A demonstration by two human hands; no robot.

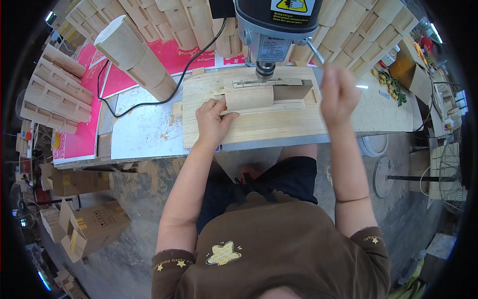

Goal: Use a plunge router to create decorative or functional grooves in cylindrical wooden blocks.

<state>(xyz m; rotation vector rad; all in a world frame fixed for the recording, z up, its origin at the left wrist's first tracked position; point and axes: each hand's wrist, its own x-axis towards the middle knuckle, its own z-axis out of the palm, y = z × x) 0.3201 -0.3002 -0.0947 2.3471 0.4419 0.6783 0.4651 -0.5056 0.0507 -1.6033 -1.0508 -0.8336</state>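
Observation:
My left hand [214, 119] grips the left end of a pale, rounded wooden piece [254, 98], fingers over its end and thumb along the front. The piece lies on its side on a flat wooden board [264, 124], against a darker block [294, 92] at its right. A narrow slotted strip [274, 82] runs along the back of the piece. Just above it hangs the chuck [265, 71] of a drill press [276, 30]; the bit is hard to make out. My right hand [340, 92], slightly blurred, is closed around the end of the press's metal lever [314, 50].
One tall stack of wooden cylinders [134, 60] stands left of the board, with more grooved wooden pieces [59, 94] beyond. A black cable [172, 97] loops across the table. Cardboard boxes [94, 224] sit on the floor at left; a fan [450, 172] stands at right.

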